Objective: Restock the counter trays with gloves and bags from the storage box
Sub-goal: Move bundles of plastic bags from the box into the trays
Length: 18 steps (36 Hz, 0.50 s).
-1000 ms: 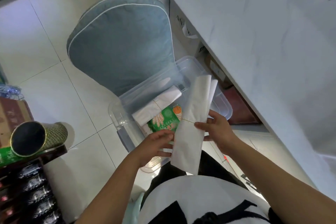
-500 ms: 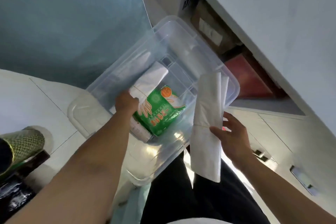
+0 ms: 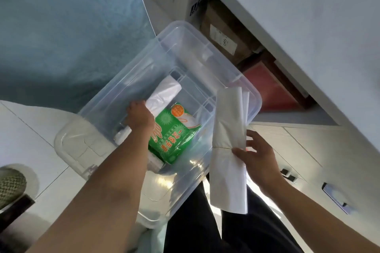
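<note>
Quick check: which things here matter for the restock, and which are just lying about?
For the job:
clear storage box
green glove pack
white bag roll under left hand
banded bag bundle in right hand

Lying about:
box lid
cardboard boxes
blue cushion

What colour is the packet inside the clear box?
Green packet, with an orange circle; head view shows it.
</note>
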Each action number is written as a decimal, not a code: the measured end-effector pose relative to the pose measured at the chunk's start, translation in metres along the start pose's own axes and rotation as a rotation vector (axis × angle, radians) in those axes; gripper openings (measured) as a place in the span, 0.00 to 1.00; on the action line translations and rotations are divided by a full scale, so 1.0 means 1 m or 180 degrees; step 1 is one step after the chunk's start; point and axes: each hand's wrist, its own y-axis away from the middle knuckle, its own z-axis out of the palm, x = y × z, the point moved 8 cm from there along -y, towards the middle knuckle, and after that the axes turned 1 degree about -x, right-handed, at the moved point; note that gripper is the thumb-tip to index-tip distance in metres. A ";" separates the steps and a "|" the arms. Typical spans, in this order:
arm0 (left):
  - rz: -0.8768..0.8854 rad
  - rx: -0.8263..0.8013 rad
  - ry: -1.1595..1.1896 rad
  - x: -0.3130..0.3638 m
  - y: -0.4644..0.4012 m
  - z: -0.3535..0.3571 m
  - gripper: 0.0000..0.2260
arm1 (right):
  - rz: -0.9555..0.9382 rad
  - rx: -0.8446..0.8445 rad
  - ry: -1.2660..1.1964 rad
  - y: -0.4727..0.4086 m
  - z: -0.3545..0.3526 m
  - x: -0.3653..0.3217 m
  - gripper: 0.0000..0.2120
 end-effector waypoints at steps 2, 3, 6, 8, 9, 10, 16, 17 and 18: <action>0.0041 -0.0130 0.0085 0.000 0.005 0.000 0.18 | 0.0007 -0.0025 0.0026 0.003 0.003 -0.005 0.22; 0.0034 -0.0202 0.0118 0.000 0.008 -0.002 0.17 | 0.0008 -0.0048 0.0045 0.005 0.005 -0.007 0.22; 0.0074 -0.0220 0.0264 0.000 0.026 -0.015 0.17 | -0.0073 -0.0100 0.0136 0.014 0.008 -0.017 0.21; 0.0154 -0.0087 0.0572 0.001 0.046 -0.031 0.15 | -0.0193 -0.0146 0.0176 0.025 0.011 -0.025 0.20; 0.0203 -0.0007 0.0742 0.000 0.059 -0.041 0.14 | -0.0258 -0.0195 0.0167 0.033 0.013 -0.029 0.20; 0.0243 0.0063 0.0886 -0.001 0.073 -0.051 0.12 | -0.0311 -0.0254 0.0149 0.040 0.015 -0.033 0.20; 0.0380 0.0521 0.1610 -0.017 0.169 -0.115 0.08 | -0.0527 -0.0522 -0.0042 0.086 0.010 -0.055 0.21; 0.0422 0.0606 0.1780 -0.020 0.186 -0.126 0.08 | -0.0593 -0.0555 -0.0086 0.094 0.004 -0.060 0.21; 0.0463 0.0664 0.1951 -0.022 0.204 -0.135 0.07 | -0.0671 -0.0580 -0.0125 0.102 -0.003 -0.065 0.21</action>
